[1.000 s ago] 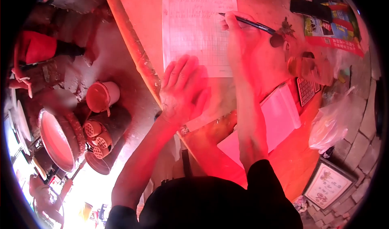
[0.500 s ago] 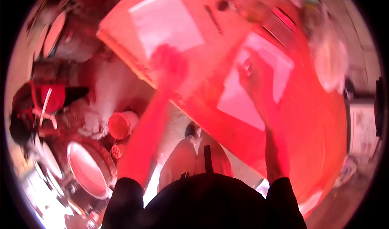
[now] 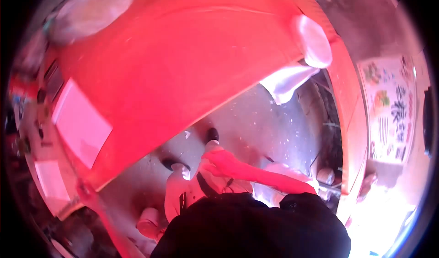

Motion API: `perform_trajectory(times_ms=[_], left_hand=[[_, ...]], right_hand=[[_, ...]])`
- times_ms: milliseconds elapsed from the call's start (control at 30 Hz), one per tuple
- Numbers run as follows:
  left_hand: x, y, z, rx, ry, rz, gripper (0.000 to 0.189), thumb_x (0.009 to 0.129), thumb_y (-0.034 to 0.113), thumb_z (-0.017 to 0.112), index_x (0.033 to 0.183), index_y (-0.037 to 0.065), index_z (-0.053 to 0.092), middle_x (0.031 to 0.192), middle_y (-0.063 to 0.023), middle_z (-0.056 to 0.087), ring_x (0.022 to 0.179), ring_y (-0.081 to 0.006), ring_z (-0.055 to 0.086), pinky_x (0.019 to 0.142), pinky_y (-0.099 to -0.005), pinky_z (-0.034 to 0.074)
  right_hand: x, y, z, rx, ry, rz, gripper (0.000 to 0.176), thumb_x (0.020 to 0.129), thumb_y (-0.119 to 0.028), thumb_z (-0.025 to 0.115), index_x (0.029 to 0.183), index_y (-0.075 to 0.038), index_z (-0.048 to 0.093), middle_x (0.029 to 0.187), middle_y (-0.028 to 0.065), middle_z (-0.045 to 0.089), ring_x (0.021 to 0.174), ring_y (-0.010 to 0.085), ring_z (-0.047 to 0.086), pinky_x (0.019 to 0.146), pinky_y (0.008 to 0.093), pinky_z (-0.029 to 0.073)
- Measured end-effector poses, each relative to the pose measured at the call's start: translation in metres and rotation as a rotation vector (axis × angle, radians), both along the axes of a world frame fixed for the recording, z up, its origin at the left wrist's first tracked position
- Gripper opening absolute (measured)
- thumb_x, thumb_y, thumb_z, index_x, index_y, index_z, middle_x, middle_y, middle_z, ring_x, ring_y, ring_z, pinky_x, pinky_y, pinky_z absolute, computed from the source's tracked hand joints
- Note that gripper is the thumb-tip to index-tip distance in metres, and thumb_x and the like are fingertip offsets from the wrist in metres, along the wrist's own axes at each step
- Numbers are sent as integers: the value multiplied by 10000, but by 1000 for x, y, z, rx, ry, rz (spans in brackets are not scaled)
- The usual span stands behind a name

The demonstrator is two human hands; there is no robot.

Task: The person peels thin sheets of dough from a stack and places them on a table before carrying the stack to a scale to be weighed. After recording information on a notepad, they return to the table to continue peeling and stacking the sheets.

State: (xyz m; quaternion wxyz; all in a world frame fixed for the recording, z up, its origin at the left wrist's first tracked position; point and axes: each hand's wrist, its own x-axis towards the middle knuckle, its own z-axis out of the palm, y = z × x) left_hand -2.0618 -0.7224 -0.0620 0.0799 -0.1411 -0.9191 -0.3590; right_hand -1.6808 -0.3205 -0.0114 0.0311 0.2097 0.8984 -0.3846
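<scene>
My left hand (image 3: 86,190) is at the table's near edge on the far left, between two sheets of paper; its fingers are small and blurred. Just above it, a white sheet (image 3: 82,123) lies on the red tabletop (image 3: 183,66). A second white sheet (image 3: 52,179) lies lower left, close to the edge. Away from the papers, my right hand (image 3: 218,162) is low over my thigh, in front of my body. Motion smears its fingers, and no object shows in it.
A pale, bag-like bundle (image 3: 93,11) sits at the table's upper left. A white rounded container (image 3: 314,41) stands at the right edge, above a hanging white sheet (image 3: 288,82). A printed poster (image 3: 388,109) is at far right. A small bucket (image 3: 148,222) stands below.
The view has swung right, so the papers now appear at the left. My right hand has left the paper and dropped over my legs. My left hand is now at the table edge.
</scene>
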Motion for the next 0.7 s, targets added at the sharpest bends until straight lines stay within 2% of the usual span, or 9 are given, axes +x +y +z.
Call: perform_trajectory(times_ms=[67, 167, 233, 300, 333, 400, 533, 600, 700], left_hand=[[40, 61, -31, 123, -215, -219, 332, 936, 160, 600, 1212, -23, 582, 1151, -124, 632, 1032, -243, 613, 864, -320, 500], [163, 211, 14, 29, -400, -565, 339, 899, 128, 638, 1211, 5, 585, 1090, -136, 649, 984, -245, 645, 815, -337, 524], [210, 298, 10, -11, -596, -814, 338, 876, 107, 663, 1196, 18, 598, 1051, -134, 656, 979, -224, 648, 801, -332, 533], [249, 365, 26, -7, -694, -975, 336, 858, 82, 678, 1178, 9, 606, 1051, -135, 654, 967, -227, 655, 802, -334, 538], [261, 390, 30, -7, -714, -1016, 336, 853, 74, 680, 1173, 6, 608, 1052, -135, 654, 962, -225, 656, 802, -333, 540], [281, 436, 36, 14, -752, -1072, 335, 843, 60, 685, 1164, 1, 612, 1053, -137, 654, 952, -220, 660, 803, -332, 542], [290, 512, 53, -39, -794, -1082, 305, 880, 84, 638, 1169, -8, 603, 1028, -131, 656, 931, -205, 659, 813, -324, 535], [285, 540, 45, -106, -838, -1076, 333, 914, 141, 602, 1208, -10, 564, 1095, -136, 629, 1019, -205, 620, 880, -331, 497], [278, 587, 44, -48, -903, -1141, 399, 931, 185, 586, 1269, -7, 498, 1153, -143, 588, 1113, -216, 561, 943, -333, 448]], right_hand=[[30, 28, 8, -155, -120, -119, 323, 827, -236, 691, 1113, -93, 643, 867, 164, 629, 780, 322, 632, 680, 385, 516], [89, 78, -45, -110, 195, -381, 209, 797, -232, 733, 919, -71, 680, 697, 108, 650, 630, 247, 631, 607, 355, 500], [126, 154, -26, -341, 189, -675, 149, 805, -172, 722, 881, -49, 689, 714, 73, 665, 656, 178, 632, 615, 329, 500], [176, 223, -20, -491, 319, -913, 138, 826, -132, 692, 915, -28, 689, 736, 31, 667, 685, 140, 625, 620, 314, 502], [209, 263, -32, -370, 327, -971, 151, 848, -133, 663, 945, -21, 689, 741, 21, 655, 657, 137, 624, 583, 300, 505], [239, 332, 4, -556, 537, -1280, 222, 866, -170, 654, 1007, 1, 665, 741, 64, 664, 578, 122, 606, 518, 259, 501], [286, 470, 24, -661, 910, -1489, 257, 875, -165, 641, 1058, 15, 627, 862, 128, 673, 688, 205, 642, 606, 317, 540], [309, 534, 2, -703, 1065, -1377, 434, 870, -211, 683, 1193, 43, 544, 1075, 184, 639, 850, 240, 669, 711, 284, 545], [317, 600, -18, -558, 1009, -1392, 441, 873, -169, 676, 1239, 17, 514, 1175, 228, 587, 999, 331, 633, 791, 341, 541]])
